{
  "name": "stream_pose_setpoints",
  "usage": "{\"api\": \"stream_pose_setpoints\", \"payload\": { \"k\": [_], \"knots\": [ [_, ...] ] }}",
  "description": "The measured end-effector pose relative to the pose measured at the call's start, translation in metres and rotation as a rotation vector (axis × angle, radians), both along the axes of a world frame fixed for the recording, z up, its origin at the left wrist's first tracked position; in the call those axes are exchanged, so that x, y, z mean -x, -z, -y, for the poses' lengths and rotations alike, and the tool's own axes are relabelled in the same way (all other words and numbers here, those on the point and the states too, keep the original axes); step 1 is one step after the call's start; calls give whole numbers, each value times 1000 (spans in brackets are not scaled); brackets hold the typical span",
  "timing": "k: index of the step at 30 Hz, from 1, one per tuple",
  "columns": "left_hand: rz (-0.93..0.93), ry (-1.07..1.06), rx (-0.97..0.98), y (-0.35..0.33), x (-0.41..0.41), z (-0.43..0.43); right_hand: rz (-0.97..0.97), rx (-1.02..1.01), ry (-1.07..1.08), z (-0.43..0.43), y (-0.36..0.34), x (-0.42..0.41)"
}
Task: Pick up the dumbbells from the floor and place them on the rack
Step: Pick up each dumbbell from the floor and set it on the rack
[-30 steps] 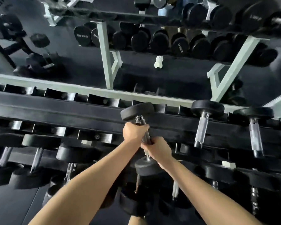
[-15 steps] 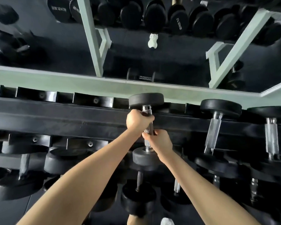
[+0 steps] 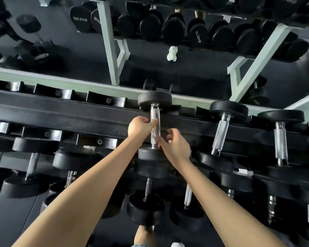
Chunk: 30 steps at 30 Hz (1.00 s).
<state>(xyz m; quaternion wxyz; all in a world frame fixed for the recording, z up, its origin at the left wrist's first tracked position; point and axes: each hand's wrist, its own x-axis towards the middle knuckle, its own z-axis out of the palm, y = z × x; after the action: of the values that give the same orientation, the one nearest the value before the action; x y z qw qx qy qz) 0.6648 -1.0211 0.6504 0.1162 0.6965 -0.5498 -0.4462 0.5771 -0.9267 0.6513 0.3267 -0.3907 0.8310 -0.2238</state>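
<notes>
A black dumbbell with a chrome handle (image 3: 155, 120) lies across the top tier of the black rack (image 3: 64, 118), one head at the back rail and one at the front. My left hand (image 3: 140, 126) touches the handle's left side with fingers loosely curled. My right hand (image 3: 175, 146) is just right of the handle's near end, fingers spread and off the metal.
Two more dumbbells (image 3: 221, 132) sit to the right on the same tier. Lower tiers hold several dumbbells (image 3: 32, 168). A mirror behind reflects another loaded rack with pale green posts (image 3: 109, 41). My leg and shoe (image 3: 144, 236) stand on dark floor below.
The dumbbell has settled onto the top tier. Both hands, which gripped the handle before, have loosened; the right hand has come off it and the left has slid to its side.
</notes>
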Motion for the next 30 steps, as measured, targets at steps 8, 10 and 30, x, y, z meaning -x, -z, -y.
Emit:
{"api": "stream_pose_setpoints", "payload": {
  "k": [8, 10, 30],
  "knots": [
    [-284, -372, 48, -9, -79, -156, -72, 188, -159, -134, -19, -20],
    [-290, -448, 5, -4, -98, -209, -48, 136, -264, -172, -13, -32],
    [-301, -1132, -474, 223, -309, -590, -204, -595, -1187, -436, 233, -263]
  ]
}}
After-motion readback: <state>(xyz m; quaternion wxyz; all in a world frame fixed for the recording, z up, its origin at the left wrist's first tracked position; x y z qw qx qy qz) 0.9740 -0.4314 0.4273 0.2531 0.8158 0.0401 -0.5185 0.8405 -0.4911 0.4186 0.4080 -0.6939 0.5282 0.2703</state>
